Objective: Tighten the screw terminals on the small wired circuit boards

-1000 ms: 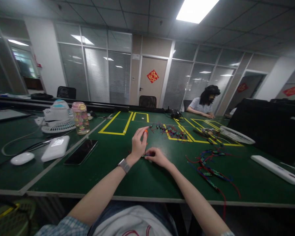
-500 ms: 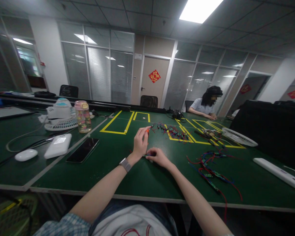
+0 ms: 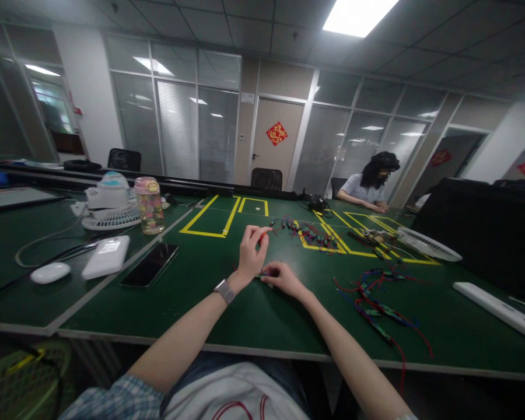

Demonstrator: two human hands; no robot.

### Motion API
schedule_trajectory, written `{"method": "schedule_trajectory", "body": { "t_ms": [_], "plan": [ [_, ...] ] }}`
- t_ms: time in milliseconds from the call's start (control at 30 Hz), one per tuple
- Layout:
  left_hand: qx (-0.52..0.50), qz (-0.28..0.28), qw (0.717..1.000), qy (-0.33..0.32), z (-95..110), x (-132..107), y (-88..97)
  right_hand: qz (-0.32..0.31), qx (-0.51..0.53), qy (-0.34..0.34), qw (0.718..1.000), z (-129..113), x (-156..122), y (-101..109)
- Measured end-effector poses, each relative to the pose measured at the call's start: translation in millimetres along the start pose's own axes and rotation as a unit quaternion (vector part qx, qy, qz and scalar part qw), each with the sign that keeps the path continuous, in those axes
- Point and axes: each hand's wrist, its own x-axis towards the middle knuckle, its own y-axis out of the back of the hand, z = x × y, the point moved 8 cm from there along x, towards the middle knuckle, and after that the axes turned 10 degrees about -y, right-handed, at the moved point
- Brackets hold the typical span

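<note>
My left hand (image 3: 250, 256), with a watch on its wrist, is raised over the green table. Its fingers are closed on a small orange tool (image 3: 263, 237), mostly hidden, whose exact kind I cannot make out. Close below and to the right, my right hand (image 3: 282, 276) pinches a small green circuit board (image 3: 259, 275) at the tabletop. The fingers cover most of that board. Just beyond the left fingertips begins a row of small circuit boards with red and blue wires (image 3: 312, 234). A second bunch of wired circuit boards (image 3: 376, 303) lies to the right of my right forearm.
On the left are a phone (image 3: 150, 265), a white power bank (image 3: 106, 257), a white mouse (image 3: 50, 272), a drink bottle (image 3: 149, 207) and a fan (image 3: 110, 201). A long white bar (image 3: 496, 308) lies at right. Another person (image 3: 370, 182) sits across the table.
The left fingers have shifted slightly, with the index finger now stretched over the orange tool. My right hand stays almost in place on the board. The whole view has shifted a little.
</note>
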Motion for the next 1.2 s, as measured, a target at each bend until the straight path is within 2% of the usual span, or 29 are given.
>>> {"method": "schedule_trajectory", "body": {
  "t_ms": [200,700,1200],
  "plan": [
    [-0.045,-0.010,0.999,0.006,-4,0,-2.2,0.004,-0.004,-0.004,1.000,-1,-1,1],
    [-0.035,0.007,0.999,0.026,-11,-3,-3.6,-0.004,-0.002,0.006,1.000,-1,-1,1],
    [-0.035,0.001,0.999,0.003,1,4,-1.6,-0.006,-0.016,0.005,1.000,-4,-2,2]
  ]
}}
